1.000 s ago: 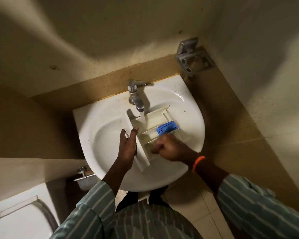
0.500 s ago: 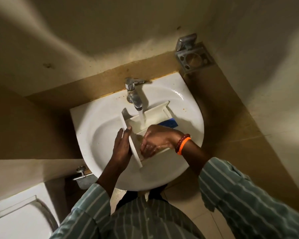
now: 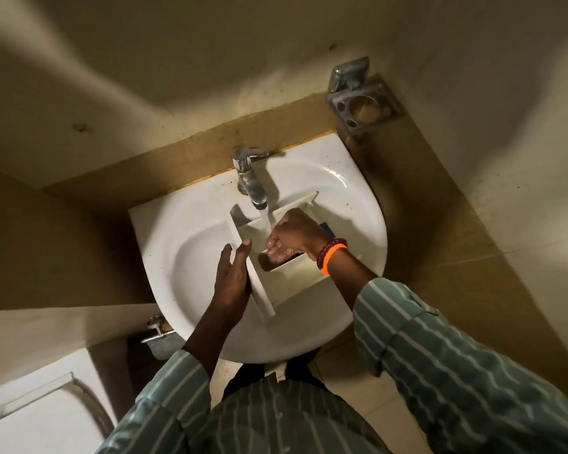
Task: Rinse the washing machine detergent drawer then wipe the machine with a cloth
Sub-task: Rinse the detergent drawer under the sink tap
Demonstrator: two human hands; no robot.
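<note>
White plastic filled the middle of the round white ceramic basin [image 3: 184, 257]: the white plastic detergent drawer [image 3: 295, 290] lay there directly under the chrome tap [image 3: 248, 178], whose thin stream fell into the drawer's compartment nearest the tap. My left hand [image 3: 232, 276] lay on the side of the drawer away from the metal toothbrush holder, fingers straight against the flat front panel [image 3: 259, 296] with the thumb over its top edge, bracing rather than clenching.

A second before, my right hand [image 3: 292, 237] had hovered at the drawer's near end, leaving the blue insert [image 3: 327, 228] fully exposed. Now it had moved up to the tap's stream and dipped into a compartment, covering all but a corner of the blue piece. Its wet fingers were curled down inside; I could not tell whether they gripped anything or only rubbed the plastic. The drawer itself had barely shifted under the tap.

I judged that this put me in the scrubbing part of the rinse, working compartment by compartment. Wiping the machine was not yet begun; no cloth was in sight.
</note>
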